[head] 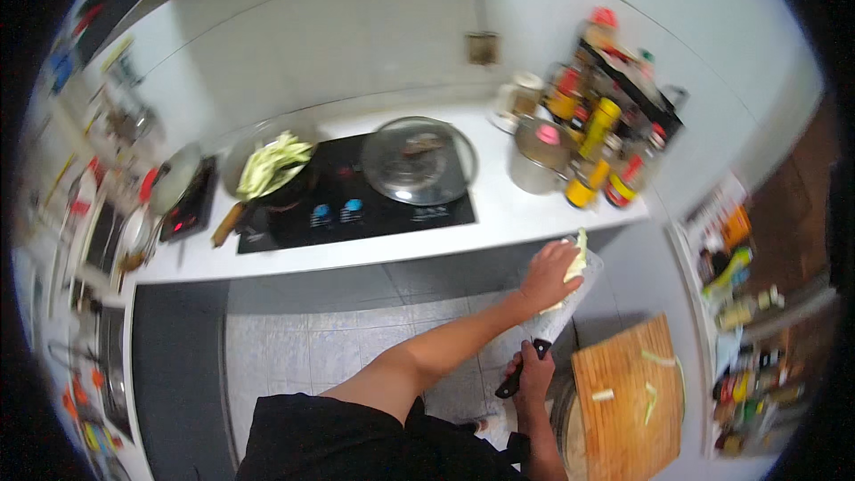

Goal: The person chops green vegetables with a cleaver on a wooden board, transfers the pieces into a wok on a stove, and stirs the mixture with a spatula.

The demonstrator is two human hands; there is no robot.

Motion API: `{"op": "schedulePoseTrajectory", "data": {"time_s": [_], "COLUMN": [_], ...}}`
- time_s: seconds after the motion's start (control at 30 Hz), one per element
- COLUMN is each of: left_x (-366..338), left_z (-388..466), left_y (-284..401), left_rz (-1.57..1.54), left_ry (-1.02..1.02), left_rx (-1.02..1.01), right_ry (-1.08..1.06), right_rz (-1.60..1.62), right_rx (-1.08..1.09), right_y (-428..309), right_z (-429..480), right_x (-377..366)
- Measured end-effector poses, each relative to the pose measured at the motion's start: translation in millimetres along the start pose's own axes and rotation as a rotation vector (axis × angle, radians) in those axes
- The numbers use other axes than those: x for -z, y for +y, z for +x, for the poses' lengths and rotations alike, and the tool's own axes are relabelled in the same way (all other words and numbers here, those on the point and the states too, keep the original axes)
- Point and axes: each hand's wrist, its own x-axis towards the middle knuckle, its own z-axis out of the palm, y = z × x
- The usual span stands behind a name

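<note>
My right hand (536, 374) grips the black handle of a kitchen cleaver (568, 310), its broad blade pointing away from me. Pale green vegetable strips (576, 266) lie on the blade. Over them lies my left hand (551, 274), holding them against the metal and hiding part of the pile. Both hands are above the floor, between the counter and a wooden cutting board (628, 407). A few stray pieces (602, 395) rest on that board. In a wok (230, 167) at the left of the cooktop sits a heap of similar cut strips (275, 164).
A glass lid (419, 160) covers a pan on the right of the black cooktop (334, 214). A steel pot (538, 153), several sauce bottles (601, 127) and a glass jug (524, 97) crowd the right of the white counter (401, 240). Shelves (695, 321) line the right side.
</note>
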Motion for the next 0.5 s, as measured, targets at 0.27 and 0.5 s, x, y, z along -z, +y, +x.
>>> {"op": "schedulePoseTrajectory", "data": {"time_s": [0.27, 0.5], "left_x": [293, 484], "left_z": [50, 31], "left_y": [-145, -263], "left_rz": [0.388, 0.504], "left_ry": [0.397, 0.543], "left_rx": [0.302, 0.437], "right_ry": [-0.576, -0.889], "right_rz": [-0.293, -0.426], "right_rx": [-0.064, -0.073], "right_y": [-19, 10], "right_z": [27, 27], "right_x": [-267, -468]}}
